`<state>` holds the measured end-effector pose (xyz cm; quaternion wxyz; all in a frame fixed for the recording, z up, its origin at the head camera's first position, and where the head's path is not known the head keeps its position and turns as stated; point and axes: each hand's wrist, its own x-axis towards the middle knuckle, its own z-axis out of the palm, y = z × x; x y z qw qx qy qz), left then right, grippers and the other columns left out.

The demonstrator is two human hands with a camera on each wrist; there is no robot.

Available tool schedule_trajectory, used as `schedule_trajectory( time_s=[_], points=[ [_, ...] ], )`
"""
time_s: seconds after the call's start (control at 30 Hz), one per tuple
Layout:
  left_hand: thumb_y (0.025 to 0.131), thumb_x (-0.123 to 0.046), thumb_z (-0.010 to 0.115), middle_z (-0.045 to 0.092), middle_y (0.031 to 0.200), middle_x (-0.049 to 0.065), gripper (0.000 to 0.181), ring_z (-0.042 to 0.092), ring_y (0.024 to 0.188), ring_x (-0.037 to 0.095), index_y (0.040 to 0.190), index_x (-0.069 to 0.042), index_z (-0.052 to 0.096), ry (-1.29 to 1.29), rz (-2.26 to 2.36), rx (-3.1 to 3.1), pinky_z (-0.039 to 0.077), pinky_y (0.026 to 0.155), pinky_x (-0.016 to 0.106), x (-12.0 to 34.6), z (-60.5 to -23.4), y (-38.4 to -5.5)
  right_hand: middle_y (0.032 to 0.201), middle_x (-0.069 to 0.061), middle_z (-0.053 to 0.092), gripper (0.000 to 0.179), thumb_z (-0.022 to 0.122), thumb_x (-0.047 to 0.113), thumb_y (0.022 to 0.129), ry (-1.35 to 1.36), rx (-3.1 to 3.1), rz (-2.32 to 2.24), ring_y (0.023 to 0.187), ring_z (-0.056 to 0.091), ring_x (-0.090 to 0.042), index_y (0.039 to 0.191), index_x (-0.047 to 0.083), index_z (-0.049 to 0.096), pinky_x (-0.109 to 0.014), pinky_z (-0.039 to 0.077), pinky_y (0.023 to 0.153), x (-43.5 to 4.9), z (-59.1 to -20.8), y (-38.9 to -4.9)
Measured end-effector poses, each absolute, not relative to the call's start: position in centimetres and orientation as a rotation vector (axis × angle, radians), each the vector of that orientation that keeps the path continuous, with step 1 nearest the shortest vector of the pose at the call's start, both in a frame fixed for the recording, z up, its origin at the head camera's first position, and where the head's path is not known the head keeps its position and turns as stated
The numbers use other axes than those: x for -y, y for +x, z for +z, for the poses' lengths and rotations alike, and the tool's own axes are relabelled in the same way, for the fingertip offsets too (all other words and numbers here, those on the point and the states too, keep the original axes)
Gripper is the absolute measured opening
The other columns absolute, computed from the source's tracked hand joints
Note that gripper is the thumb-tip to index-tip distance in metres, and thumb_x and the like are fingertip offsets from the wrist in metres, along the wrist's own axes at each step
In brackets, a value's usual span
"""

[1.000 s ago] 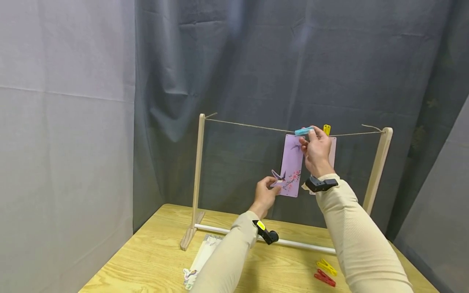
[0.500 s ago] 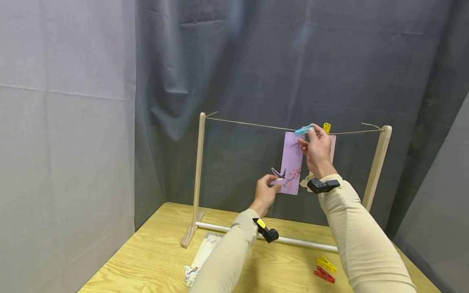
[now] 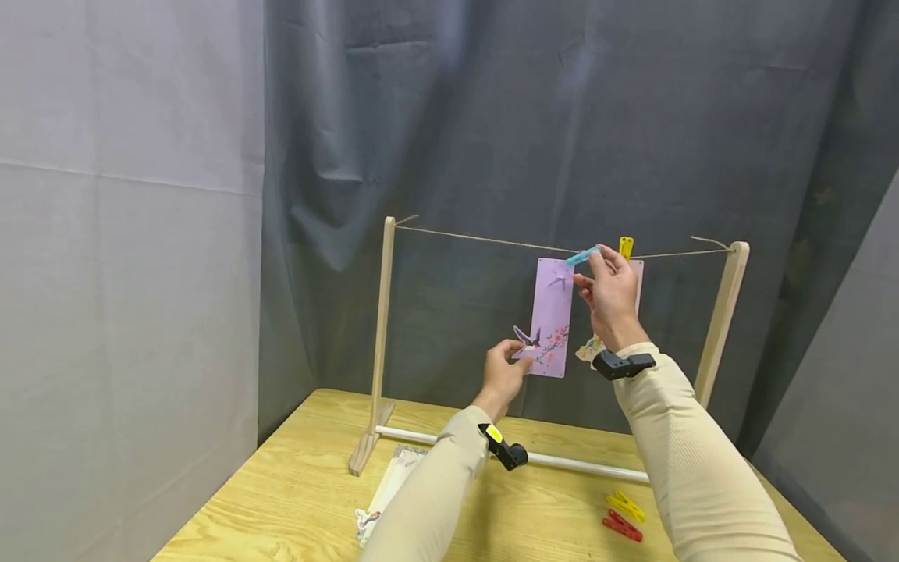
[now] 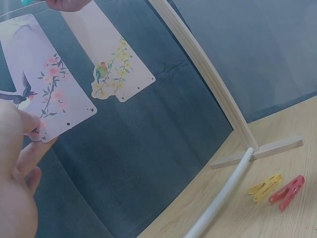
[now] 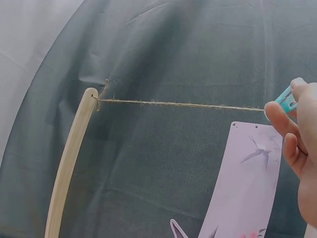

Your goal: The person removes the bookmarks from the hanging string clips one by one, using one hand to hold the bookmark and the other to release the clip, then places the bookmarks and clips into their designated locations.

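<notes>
My left hand (image 3: 502, 376) pinches a purple card (image 3: 550, 312) by its lower left edge, at a cut-out swallow. Pink blossoms are printed low on the card (image 4: 54, 79), and it hangs upright just below the twine line (image 3: 485, 240). My right hand (image 3: 611, 300) holds a light blue clothespin (image 3: 583, 256) between thumb and fingers. The clothespin slants, its tip at the card's upper right corner and close by the twine. Behind the right hand, a pale card (image 4: 113, 54) with yellow flowers hangs under a yellow clothespin (image 3: 626, 247), partly hidden in the head view.
Wooden posts (image 3: 381, 328) hold up the twine, with a white bar (image 3: 583, 466) joining them low down. On the table (image 3: 281, 499) lie a yellow clothespin (image 3: 626, 506), a red clothespin (image 3: 622, 526) and pale cards (image 3: 393, 485) partly behind the left sleeve. Grey curtains stand behind.
The purple card has shifted slightly left along the twine with my left hand. The blue clothespin has tilted from nearly level to slanting, its tip now lower at the card's corner.
</notes>
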<state>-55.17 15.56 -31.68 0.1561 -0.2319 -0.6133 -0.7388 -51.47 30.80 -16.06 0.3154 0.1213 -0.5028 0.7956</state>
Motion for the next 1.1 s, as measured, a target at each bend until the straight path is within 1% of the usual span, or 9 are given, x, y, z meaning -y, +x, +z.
schedule_trajectory(
  time_s=[0.07, 0.17, 0.3, 0.4, 0.5, 0.7, 0.83, 0.97, 1.1],
  points=[
    [0.090, 0.010, 0.069, 0.071, 0.104, 0.006, 0.020, 0.063, 0.097, 0.019, 0.107, 0.001, 0.071, -0.662, -2.110, 1.757, 0.057, 0.081, 0.030, -15.4, -31.8, -55.2, 0.140, -0.012, 0.054, 0.038, 0.062, 0.018, 0.105, 0.326, 1.323, 2.097, 0.057, 0.066, -0.008, 0.141, 0.008, 0.051, -0.016, 0.046, 0.047, -30.8, -16.3, -51.4],
    [0.090, 0.010, 0.069, 0.071, 0.103, 0.007, 0.019, 0.063, 0.095, 0.018, 0.107, 0.002, 0.071, -0.663, -2.103, 1.762, 0.057, 0.081, 0.030, -15.1, -32.0, -55.3, 0.139, -0.010, 0.053, 0.037, 0.061, 0.018, 0.105, 0.336, 1.323, 2.108, 0.056, 0.065, -0.008, 0.140, 0.010, 0.052, -0.016, 0.046, 0.046, -30.8, -16.5, -51.3],
    [0.089, 0.011, 0.069, 0.071, 0.101, 0.007, 0.019, 0.064, 0.091, 0.015, 0.106, 0.003, 0.070, -0.685, -2.109, 1.750, 0.057, 0.079, 0.029, -14.9, -32.0, -55.4, 0.135, -0.009, 0.056, 0.035, 0.062, 0.019, 0.105, 0.352, 1.325, 2.100, 0.056, 0.065, -0.008, 0.139, 0.010, 0.053, -0.016, 0.046, 0.046, -30.8, -16.6, -51.2],
    [0.089, 0.011, 0.069, 0.072, 0.100, 0.006, 0.019, 0.064, 0.091, 0.014, 0.106, 0.004, 0.070, -0.701, -2.114, 1.743, 0.057, 0.079, 0.027, -14.8, -31.9, -55.4, 0.131, -0.010, 0.059, 0.033, 0.062, 0.019, 0.105, 0.372, 1.321, 2.095, 0.056, 0.065, -0.008, 0.136, 0.011, 0.055, -0.016, 0.046, 0.046, -30.9, -16.6, -51.3],
    [0.088, 0.011, 0.069, 0.072, 0.101, 0.007, 0.019, 0.065, 0.093, 0.016, 0.106, 0.004, 0.070, -0.703, -2.112, 1.745, 0.057, 0.079, 0.027, -14.6, -31.9, -55.3, 0.129, -0.009, 0.060, 0.033, 0.062, 0.019, 0.105, 0.384, 1.329, 2.099, 0.056, 0.066, -0.008, 0.136, 0.011, 0.055, -0.016, 0.046, 0.047, -31.1, -16.8, -51.2],
    [0.088, 0.014, 0.068, 0.072, 0.104, 0.012, 0.020, 0.065, 0.093, 0.020, 0.107, 0.007, 0.068, -0.725, -2.145, 1.736, 0.058, 0.080, 0.030, -14.2, -32.1, -55.1, 0.123, -0.009, 0.062, 0.041, 0.062, 0.019, 0.106, 0.409, 1.344, 2.100, 0.057, 0.066, -0.008, 0.142, 0.005, 0.052, -0.016, 0.047, 0.047, -31.4, -17.6, -50.9],
    [0.089, 0.014, 0.067, 0.071, 0.104, 0.012, 0.020, 0.065, 0.092, 0.020, 0.108, 0.007, 0.068, -0.720, -2.162, 1.731, 0.059, 0.080, 0.030, -13.7, -32.3, -55.2, 0.117, -0.006, 0.063, 0.036, 0.063, 0.020, 0.105, 0.439, 1.365, 2.073, 0.059, 0.066, -0.008, 0.139, 0.009, 0.056, -0.016, 0.048, 0.048, -31.3, -17.8, -50.6],
    [0.089, 0.013, 0.068, 0.072, 0.105, 0.012, 0.020, 0.065, 0.094, 0.019, 0.108, 0.007, 0.068, -0.717, -2.138, 1.752, 0.058, 0.080, 0.028, -12.9, -32.3, -55.3, 0.117, -0.008, 0.063, 0.032, 0.061, 0.020, 0.106, 0.472, 1.397, 2.056, 0.060, 0.066, -0.007, 0.137, 0.011, 0.056, -0.016, 0.047, 0.049, -31.3, -17.9, -50.4],
    [0.090, 0.011, 0.068, 0.072, 0.109, 0.014, 0.019, 0.065, 0.096, 0.018, 0.109, 0.007, 0.068, -0.734, -2.117, 1.765, 0.058, 0.081, 0.027, -12.3, -32.4, -55.5, 0.120, -0.008, 0.062, 0.036, 0.060, 0.021, 0.107, 0.517, 1.455, 2.055, 0.062, 0.065, -0.007, 0.141, 0.012, 0.053, -0.016, 0.047, 0.050, -31.3, -18.3, -50.2]
  ],
)
